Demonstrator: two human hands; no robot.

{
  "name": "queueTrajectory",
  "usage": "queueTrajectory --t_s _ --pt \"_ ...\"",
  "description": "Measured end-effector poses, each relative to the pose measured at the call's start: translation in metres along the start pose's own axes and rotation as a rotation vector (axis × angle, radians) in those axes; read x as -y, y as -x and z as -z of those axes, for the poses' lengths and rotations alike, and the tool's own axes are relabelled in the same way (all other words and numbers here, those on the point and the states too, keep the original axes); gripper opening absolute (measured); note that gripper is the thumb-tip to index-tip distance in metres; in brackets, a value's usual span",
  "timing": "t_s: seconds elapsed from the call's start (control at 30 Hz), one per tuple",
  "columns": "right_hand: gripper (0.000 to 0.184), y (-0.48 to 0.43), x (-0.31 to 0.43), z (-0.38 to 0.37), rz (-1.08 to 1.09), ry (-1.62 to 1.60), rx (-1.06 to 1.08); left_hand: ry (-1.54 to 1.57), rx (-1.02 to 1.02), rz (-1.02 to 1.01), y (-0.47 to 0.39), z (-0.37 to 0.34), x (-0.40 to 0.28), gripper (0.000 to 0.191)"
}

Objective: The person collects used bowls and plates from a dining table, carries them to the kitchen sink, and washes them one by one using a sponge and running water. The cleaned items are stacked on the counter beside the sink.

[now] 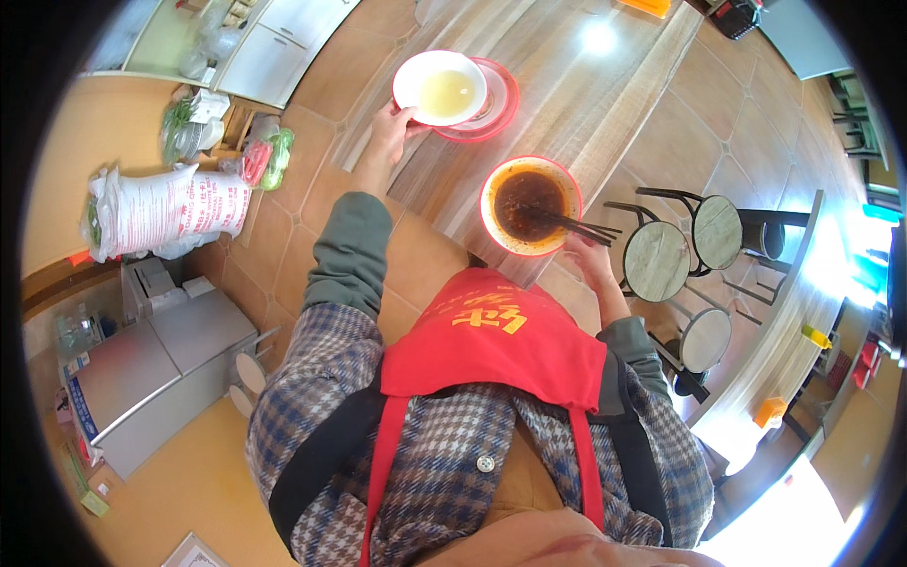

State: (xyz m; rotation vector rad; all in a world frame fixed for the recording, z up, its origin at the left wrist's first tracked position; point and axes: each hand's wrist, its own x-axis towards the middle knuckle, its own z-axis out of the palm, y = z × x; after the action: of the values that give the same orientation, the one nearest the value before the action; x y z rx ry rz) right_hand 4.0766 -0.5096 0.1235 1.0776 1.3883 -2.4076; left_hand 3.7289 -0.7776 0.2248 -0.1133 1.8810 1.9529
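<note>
My left hand grips the near rim of a white bowl with pale yellowish liquid in it. That bowl overlaps a red-rimmed plate or dish on the wooden table. My right hand is at the lower right rim of a larger white bowl with a red rim, which holds dark reddish-brown broth. Dark chopsticks rest in the broth and stick out over the rim above my right fingers. The bowl partly hides those fingers.
Round stools stand right of the table, before another long table. An orange object lies at the table's far end. Printed sacks and bagged vegetables are at the left, above a stainless steel cabinet.
</note>
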Motion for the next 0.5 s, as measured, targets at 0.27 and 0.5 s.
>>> queueTrajectory --t_s 0.27,0.5 --pt "0.021 -0.001 -0.002 0.008 0.011 0.073 0.033 0.154 0.062 0.08 -0.014 0.006 0.033 0.032" --pt "0.03 -0.002 -0.005 0.004 0.016 0.078 0.056 0.058 -0.065 0.082 -0.041 -0.021 0.064 0.034"
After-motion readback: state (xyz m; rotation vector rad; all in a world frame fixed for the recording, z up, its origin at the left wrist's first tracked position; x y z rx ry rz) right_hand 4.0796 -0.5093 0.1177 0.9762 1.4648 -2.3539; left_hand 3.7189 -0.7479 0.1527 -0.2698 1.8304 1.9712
